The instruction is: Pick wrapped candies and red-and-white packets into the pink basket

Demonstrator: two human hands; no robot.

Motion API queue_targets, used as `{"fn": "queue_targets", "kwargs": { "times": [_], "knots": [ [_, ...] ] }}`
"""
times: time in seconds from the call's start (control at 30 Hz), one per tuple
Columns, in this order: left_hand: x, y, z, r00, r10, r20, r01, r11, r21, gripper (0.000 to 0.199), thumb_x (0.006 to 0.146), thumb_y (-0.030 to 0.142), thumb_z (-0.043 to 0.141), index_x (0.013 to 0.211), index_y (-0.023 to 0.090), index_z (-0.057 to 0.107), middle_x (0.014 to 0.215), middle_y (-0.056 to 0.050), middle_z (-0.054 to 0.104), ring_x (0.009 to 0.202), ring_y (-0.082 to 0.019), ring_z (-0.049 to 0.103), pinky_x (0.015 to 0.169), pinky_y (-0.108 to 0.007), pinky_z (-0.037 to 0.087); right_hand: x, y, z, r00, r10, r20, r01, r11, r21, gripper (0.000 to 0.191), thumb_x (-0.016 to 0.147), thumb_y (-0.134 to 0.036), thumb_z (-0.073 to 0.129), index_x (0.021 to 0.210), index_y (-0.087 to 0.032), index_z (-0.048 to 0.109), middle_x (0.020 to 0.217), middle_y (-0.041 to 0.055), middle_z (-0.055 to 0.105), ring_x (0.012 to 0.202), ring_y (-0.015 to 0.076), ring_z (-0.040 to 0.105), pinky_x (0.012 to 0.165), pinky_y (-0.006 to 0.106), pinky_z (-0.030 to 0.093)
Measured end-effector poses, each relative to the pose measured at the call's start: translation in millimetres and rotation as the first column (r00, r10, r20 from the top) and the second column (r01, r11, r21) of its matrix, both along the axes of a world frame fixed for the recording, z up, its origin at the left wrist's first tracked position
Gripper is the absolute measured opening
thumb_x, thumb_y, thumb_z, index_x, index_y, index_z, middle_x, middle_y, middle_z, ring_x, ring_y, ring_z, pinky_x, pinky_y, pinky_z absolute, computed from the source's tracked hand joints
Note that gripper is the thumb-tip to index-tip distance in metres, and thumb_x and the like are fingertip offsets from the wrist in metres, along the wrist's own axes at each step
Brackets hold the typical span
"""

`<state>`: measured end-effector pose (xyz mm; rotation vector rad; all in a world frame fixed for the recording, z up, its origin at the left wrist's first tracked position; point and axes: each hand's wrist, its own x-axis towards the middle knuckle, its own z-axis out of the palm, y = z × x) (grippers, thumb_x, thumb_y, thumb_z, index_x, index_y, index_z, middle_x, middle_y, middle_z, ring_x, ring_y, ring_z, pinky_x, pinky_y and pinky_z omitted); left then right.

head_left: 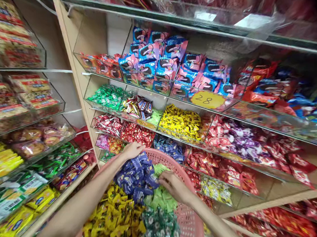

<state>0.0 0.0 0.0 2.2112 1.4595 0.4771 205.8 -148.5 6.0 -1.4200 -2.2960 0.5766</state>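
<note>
A pink plastic basket (190,216) holds wrapped candies in groups: dark blue packets (137,177), yellow ones (113,221), light green ones (163,197) and dark green ones (159,227). My left hand (134,150) is at the basket's far rim, just above the blue packets; its fingers are bent and what they touch is unclear. My right hand (172,185) reaches in from the right, over the light green candies and beside the blue ones. Its fingers curl down and their tips are partly hidden among the wrappers.
Glass-fronted shelves (146,87) of sorted candies rise behind the basket, with a yellow price tag (208,99) marked 28. Yellow candies (180,122) fill one bin. More shelves with packaged biscuits (33,92) stand on the left, divided off by a wooden upright (73,73).
</note>
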Motion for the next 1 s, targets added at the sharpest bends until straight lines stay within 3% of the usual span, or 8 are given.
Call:
{"fn": "queue_targets", "kwargs": {
  "times": [0.17, 0.5, 0.8, 1.0],
  "knots": [
    [2.0, -1.3, -2.1, 0.999, 0.026, 0.020, -0.026, 1.000, 0.000, 0.052, 0.077, 0.060, 0.029, 0.057, 0.019, 0.055, 0.054, 0.003, 0.052, 0.051, -0.009, 0.047, 0.047, -0.019, 0.022, -19.8, 9.5, -1.4, 0.982, 0.099, 0.161, -0.097, 0.995, -0.016, 0.021, 0.085, -0.026, 0.044, 0.069, -0.016, 0.055, 0.071, 0.0022, 0.057, 0.071, 0.0120, 0.050, 0.066, 0.022, 0.034],
    [3.3, -3.0, -4.3, 0.999, 0.034, 0.011, -0.033, 0.999, -0.011, 0.052, 0.078, 0.059, 0.030, 0.057, 0.019, 0.055, 0.054, 0.003, 0.053, 0.053, -0.009, 0.048, 0.051, -0.019, 0.024, -30.9, 18.0, -10.4, 0.963, 0.163, 0.216, -0.177, 0.983, 0.050, 0.020, 0.084, -0.024, 0.045, 0.069, -0.017, 0.057, 0.072, 0.0013, 0.059, 0.070, 0.0113, 0.050, 0.066, 0.022, 0.034],
    [5.7, -3.2, -2.2, 0.999, 0.043, 0.006, -0.042, 0.999, -0.023, 0.050, 0.077, 0.059, 0.031, 0.059, 0.019, 0.057, 0.056, 0.003, 0.055, 0.056, -0.010, 0.049, 0.052, -0.019, 0.025, -33.9, 18.8, -15.7, 0.981, 0.087, 0.174, -0.094, 0.995, 0.032, 0.024, 0.083, -0.033, 0.046, 0.073, -0.018, 0.060, 0.073, 0.0019, 0.060, 0.074, 0.0122, 0.052, 0.066, 0.021, 0.035],
    [3.7, 0.7, -7.4, 0.999, 0.044, -0.003, -0.044, 0.999, -0.012, 0.053, 0.077, 0.061, 0.029, 0.056, 0.019, 0.054, 0.053, 0.002, 0.052, 0.053, -0.010, 0.048, 0.050, -0.019, 0.024, -14.7, 26.9, 10.5, 0.998, -0.031, 0.051, 0.023, 0.989, 0.145, 0.035, 0.084, -0.045, 0.040, 0.073, -0.019, 0.060, 0.072, 0.0017, 0.060, 0.071, 0.0123, 0.053, 0.064, 0.021, 0.035]
  ]
}}
